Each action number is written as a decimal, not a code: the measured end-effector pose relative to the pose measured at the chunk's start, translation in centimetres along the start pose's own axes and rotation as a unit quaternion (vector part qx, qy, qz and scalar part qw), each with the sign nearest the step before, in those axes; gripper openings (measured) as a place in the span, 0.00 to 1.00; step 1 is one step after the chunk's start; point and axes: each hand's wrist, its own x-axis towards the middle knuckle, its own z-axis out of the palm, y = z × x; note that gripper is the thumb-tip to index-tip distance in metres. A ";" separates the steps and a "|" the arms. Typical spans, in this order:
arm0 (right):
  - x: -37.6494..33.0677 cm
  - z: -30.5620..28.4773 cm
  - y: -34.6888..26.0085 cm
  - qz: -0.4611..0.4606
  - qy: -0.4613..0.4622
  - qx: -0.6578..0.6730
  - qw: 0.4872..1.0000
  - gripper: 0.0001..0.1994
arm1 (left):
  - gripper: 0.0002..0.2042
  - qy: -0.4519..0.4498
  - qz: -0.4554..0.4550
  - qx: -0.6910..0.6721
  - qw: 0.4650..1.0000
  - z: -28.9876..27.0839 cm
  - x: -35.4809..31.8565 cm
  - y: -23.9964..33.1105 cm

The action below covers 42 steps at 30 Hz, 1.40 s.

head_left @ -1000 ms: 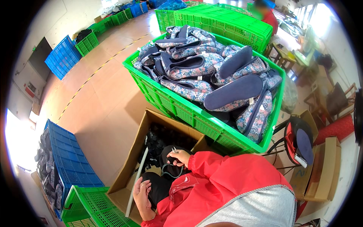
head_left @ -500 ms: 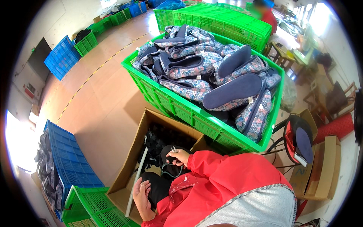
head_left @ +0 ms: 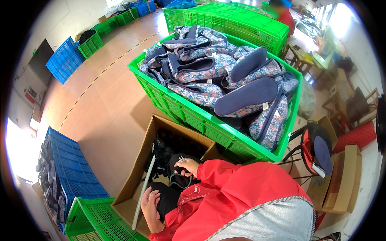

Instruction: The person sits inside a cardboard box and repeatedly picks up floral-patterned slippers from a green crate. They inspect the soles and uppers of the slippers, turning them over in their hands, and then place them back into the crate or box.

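Note:
Held in my right hand is a small pair of thread snips, its pale metal tips poking out past the fingers. Just below that hand is a dark item with a grey-green curved edge; its kind is unclear. My left hand rests beside my black-clad knee, fingers loosely bent and apart, with nothing visible in them. A cardboard box stands in front of me with black pieces inside. Along its near-left part leans a long pale strip.
A green crate heaped with floral, dark-soled slippers stands ahead. Blue and green crates are at left. A stool and a cardboard box are at right. A person in red is farther back.
Hardly anything differs. My left hand's fingers have shifted slightly, and my right hand with the snips has moved a little left. The whole view has drifted slightly.

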 end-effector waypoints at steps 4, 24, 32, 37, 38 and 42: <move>-0.1 0.6 -0.2 0.006 0.003 -0.012 1.000 0.14 | 0.19 -0.029 -0.011 0.007 0.999 1.2 0.0 0.2; -0.7 0.4 1.1 -0.006 -0.016 -0.017 1.000 0.12 | 0.17 -0.261 0.371 0.338 0.824 22.5 5.9 9.6; -1.2 0.6 2.0 0.040 0.016 -0.084 0.996 0.08 | 0.22 -0.238 0.647 0.312 0.653 37.2 7.7 14.9; 2.1 -2.5 6.2 -0.024 -0.010 -0.034 0.999 0.09 | 0.27 -0.200 0.685 0.288 0.639 45.7 7.1 16.2; 1.8 -2.5 5.9 -0.019 -0.014 -0.034 0.999 0.09 | 0.27 -0.181 0.682 0.298 0.644 46.8 7.5 16.0; 0.8 -2.0 4.8 -0.006 -0.035 -0.040 0.999 0.09 | 0.25 -0.150 0.660 0.355 0.645 49.1 7.9 14.2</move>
